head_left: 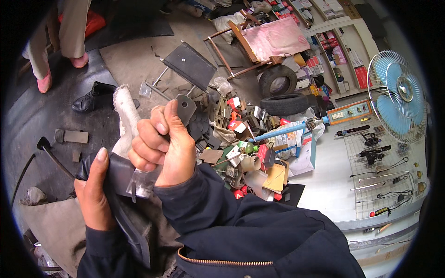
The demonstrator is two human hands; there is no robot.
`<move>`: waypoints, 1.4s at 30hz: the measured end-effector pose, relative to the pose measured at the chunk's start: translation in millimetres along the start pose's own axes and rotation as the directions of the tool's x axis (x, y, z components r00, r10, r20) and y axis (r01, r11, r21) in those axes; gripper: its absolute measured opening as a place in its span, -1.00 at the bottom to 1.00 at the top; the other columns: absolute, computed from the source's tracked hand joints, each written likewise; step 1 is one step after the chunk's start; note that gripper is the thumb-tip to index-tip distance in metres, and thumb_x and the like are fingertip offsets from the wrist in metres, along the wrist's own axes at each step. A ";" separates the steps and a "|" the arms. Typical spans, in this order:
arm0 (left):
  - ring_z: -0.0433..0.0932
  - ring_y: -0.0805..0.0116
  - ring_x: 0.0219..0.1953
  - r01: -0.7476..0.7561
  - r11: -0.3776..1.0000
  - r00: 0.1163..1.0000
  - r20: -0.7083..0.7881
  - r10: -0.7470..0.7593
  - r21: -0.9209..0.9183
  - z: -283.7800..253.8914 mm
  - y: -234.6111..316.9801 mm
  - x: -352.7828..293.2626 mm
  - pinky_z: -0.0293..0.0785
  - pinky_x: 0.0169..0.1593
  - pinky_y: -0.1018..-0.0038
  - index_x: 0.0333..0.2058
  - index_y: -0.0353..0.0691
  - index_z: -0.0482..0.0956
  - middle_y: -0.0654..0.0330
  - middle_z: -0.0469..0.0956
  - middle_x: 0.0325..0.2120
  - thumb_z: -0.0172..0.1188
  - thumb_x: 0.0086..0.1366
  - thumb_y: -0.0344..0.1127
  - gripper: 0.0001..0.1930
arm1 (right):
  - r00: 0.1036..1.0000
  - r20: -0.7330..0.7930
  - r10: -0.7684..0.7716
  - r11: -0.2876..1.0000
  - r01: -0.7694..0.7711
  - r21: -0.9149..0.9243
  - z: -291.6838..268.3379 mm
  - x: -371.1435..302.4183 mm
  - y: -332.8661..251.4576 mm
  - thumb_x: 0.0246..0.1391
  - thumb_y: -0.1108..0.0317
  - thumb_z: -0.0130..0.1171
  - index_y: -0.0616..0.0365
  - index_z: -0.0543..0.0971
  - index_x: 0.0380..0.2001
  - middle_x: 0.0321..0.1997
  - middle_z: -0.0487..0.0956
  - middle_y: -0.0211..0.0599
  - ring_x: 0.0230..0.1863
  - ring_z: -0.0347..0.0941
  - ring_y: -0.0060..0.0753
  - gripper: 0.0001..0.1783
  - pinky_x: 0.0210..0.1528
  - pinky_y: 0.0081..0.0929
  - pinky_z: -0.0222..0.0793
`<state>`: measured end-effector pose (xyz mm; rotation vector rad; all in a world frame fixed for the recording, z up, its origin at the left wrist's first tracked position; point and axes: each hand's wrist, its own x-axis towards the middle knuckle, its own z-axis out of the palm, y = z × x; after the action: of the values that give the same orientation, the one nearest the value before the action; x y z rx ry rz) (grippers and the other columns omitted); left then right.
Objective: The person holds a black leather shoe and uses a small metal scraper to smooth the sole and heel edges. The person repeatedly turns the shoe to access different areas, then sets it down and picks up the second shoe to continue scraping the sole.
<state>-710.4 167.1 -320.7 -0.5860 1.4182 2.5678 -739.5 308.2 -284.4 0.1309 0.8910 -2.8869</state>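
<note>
My left hand (96, 197) grips a black shoe (125, 217) over my lap, thumb up along its side and the other fingers hidden behind it. The shoe's heel end points up toward my right hand. My right hand (167, 143) is closed round a flat dark tool (186, 109), whose rounded end with a hole sticks out past my thumb; its working end is hidden. Just below that fist, a shiny, clear-looking piece (140, 183) lies against the shoe; I cannot make out what it is. A whitish, fuzzy leg-shaped thing (124, 116) stands behind both hands.
A black shoe (94, 97) and a short dark block (71, 136) lie on the floor mat. Beyond are a folding stool (190, 65), tyres (278, 81) and a heap of scraps and boxes (241, 125). A blue fan (398, 88) stands right; a person's legs (72, 32) show far left.
</note>
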 end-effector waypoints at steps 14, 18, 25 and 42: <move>0.38 0.61 -0.42 0.013 0.999 1.000 -0.008 -0.013 -0.038 8.3 0.7 -1.0 0.30 -0.27 0.63 -0.38 -0.23 0.51 0.37 0.47 -0.45 0.23 0.30 -0.23 -0.80 | 0.998 0.032 -0.063 0.997 0.064 -0.043 1.8 7.6 8.7 0.35 -0.19 -0.23 -0.09 0.21 -0.53 -0.73 0.00 -0.61 -0.78 -0.16 -0.67 -0.50 -0.71 -0.58 -0.09; 0.36 0.62 -0.45 0.015 1.000 0.999 -0.035 -0.016 -0.014 7.2 -0.6 -2.2 0.29 -0.29 0.63 -0.40 -0.21 0.50 0.39 0.45 -0.48 0.22 0.30 -0.23 -0.81 | 0.997 0.046 -0.065 0.996 0.067 -0.055 0.5 5.1 8.6 0.35 -0.19 -0.24 -0.09 0.20 -0.53 -0.73 0.00 -0.60 -0.79 -0.17 -0.67 -0.50 -0.73 -0.58 -0.11; 0.30 0.64 -0.48 0.022 0.999 1.000 0.016 -0.022 -0.041 2.7 -1.7 -0.5 0.22 -0.35 0.62 -0.44 -0.16 0.47 0.44 0.39 -0.52 0.22 0.30 -0.25 -0.81 | 0.999 0.048 0.007 0.998 -0.005 -0.056 0.3 -1.8 4.3 0.33 -0.20 -0.21 -0.09 0.18 -0.52 -0.72 0.00 -0.57 -0.79 -0.16 -0.68 -0.50 -0.74 -0.58 -0.13; 0.37 0.59 -0.41 0.058 0.997 0.998 0.030 -0.057 -0.044 -2.6 -3.6 0.2 0.31 -0.28 0.60 -0.34 -0.22 0.50 0.38 0.46 -0.43 0.25 0.27 -0.24 -0.82 | 0.997 0.075 0.019 1.000 -0.018 -0.011 -6.6 -9.7 2.3 0.37 -0.16 -0.27 -0.09 0.18 -0.52 -0.71 -0.02 -0.60 -0.77 -0.20 -0.67 -0.52 -0.72 -0.57 -0.14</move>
<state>-708.8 166.8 -324.9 -0.5850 1.3179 2.5588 -729.2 310.8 -290.0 0.0296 0.8870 -2.8489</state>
